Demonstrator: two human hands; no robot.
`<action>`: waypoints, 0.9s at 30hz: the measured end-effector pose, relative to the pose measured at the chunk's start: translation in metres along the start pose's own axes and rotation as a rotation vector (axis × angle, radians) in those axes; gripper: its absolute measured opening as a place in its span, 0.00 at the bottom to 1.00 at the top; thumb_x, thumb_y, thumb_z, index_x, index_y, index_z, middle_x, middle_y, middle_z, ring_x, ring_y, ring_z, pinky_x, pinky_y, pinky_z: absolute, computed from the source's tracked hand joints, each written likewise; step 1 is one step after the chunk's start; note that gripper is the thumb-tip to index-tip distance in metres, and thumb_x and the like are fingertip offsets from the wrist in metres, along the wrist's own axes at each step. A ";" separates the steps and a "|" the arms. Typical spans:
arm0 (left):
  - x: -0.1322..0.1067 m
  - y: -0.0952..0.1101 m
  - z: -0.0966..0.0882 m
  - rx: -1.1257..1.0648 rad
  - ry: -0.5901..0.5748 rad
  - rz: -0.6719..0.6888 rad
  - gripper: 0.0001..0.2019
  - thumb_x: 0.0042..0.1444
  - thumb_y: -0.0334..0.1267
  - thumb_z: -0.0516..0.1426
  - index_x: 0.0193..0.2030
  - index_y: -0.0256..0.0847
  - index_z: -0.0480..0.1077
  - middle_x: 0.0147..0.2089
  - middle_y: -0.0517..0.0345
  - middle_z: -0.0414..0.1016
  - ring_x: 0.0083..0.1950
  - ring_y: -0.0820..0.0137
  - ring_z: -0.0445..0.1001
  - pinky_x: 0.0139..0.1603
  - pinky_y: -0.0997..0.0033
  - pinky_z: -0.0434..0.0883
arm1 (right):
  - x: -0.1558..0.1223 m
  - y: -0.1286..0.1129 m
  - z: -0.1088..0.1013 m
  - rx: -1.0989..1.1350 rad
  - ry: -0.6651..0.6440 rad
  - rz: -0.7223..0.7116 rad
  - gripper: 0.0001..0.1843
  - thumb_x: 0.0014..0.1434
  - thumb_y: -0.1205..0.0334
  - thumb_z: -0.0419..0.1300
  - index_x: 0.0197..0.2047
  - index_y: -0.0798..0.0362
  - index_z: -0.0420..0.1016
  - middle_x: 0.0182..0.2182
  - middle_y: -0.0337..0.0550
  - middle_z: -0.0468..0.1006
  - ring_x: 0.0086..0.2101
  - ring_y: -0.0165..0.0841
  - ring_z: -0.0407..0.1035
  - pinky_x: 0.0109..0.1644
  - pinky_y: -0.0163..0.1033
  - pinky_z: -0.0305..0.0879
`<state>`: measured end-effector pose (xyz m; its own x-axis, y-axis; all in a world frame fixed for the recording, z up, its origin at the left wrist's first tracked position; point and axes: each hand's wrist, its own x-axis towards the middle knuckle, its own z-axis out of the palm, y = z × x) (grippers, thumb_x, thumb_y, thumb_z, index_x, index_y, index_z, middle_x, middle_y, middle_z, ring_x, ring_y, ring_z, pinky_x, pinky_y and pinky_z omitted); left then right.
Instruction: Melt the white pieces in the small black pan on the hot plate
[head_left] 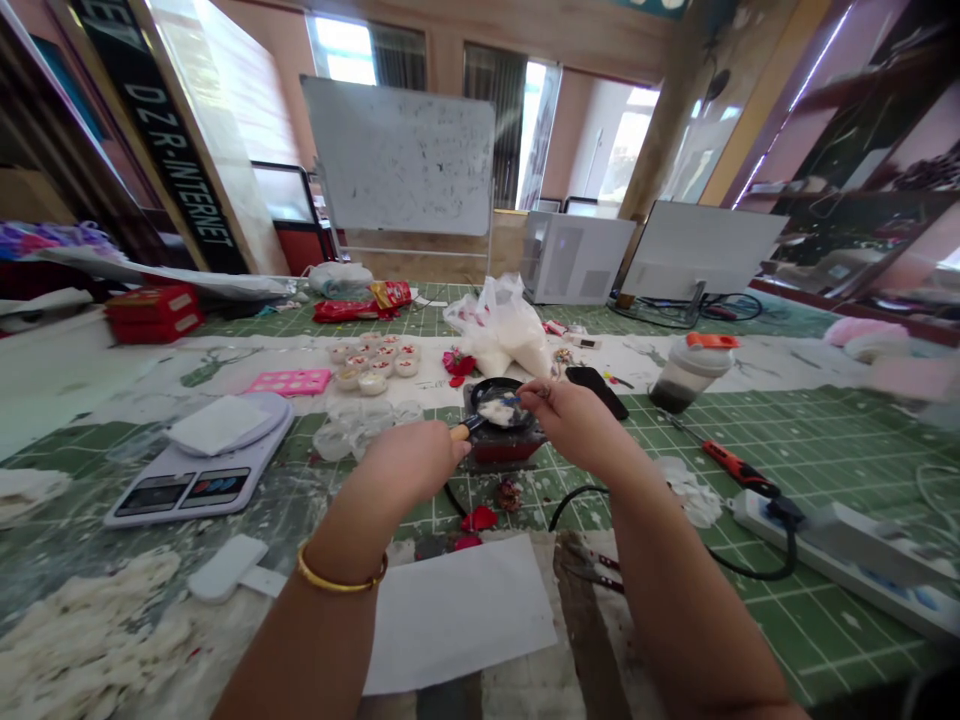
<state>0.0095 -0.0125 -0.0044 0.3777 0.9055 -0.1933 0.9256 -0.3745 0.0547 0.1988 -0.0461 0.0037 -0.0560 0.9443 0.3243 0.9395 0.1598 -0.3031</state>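
Note:
A small black pan (487, 392) sits on a little red burner (501, 448) in the middle of the green cutting mat. White wax-like material (496, 410) lies in the pan. My left hand (415, 462) is closed round the pan's wooden handle (459, 432). My right hand (571, 420) is pinched on a thin tool whose tip reaches into the white material; I cannot make out what the tool is. A gold bangle (341, 580) circles my left wrist.
A digital scale (201, 462) stands at the left. Several small filled cups (375, 362) and a pink mould (291, 381) lie behind the pan. A white bag (504, 328), lidded cup (688, 370), red-handled tool (739, 468), power strip (847, 548), white paper sheet (461, 610) and wax flakes (82, 640) surround it.

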 end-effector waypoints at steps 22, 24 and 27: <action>0.000 0.000 0.000 -0.002 -0.012 -0.005 0.23 0.53 0.53 0.39 0.31 0.40 0.67 0.31 0.52 0.73 0.28 0.66 0.70 0.27 0.69 0.63 | 0.000 0.000 0.002 0.017 0.020 0.019 0.14 0.57 0.58 0.45 0.37 0.50 0.71 0.28 0.41 0.74 0.30 0.31 0.66 0.32 0.33 0.54; 0.000 0.000 0.000 0.003 -0.027 0.020 0.22 0.53 0.52 0.39 0.32 0.41 0.67 0.31 0.52 0.73 0.28 0.67 0.70 0.28 0.70 0.63 | 0.001 0.002 0.000 -0.012 0.054 0.043 0.16 0.58 0.57 0.44 0.37 0.50 0.71 0.28 0.42 0.74 0.31 0.32 0.66 0.33 0.33 0.54; 0.001 0.000 0.000 0.016 -0.017 0.039 0.21 0.53 0.51 0.39 0.34 0.41 0.68 0.32 0.52 0.73 0.28 0.67 0.70 0.28 0.70 0.63 | 0.001 0.002 0.000 -0.034 0.096 0.050 0.17 0.58 0.57 0.43 0.38 0.50 0.70 0.29 0.42 0.74 0.32 0.32 0.66 0.34 0.33 0.54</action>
<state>0.0100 -0.0120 -0.0040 0.4132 0.8865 -0.2081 0.9095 -0.4130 0.0468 0.2005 -0.0446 0.0040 0.0225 0.9189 0.3938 0.9512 0.1016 -0.2913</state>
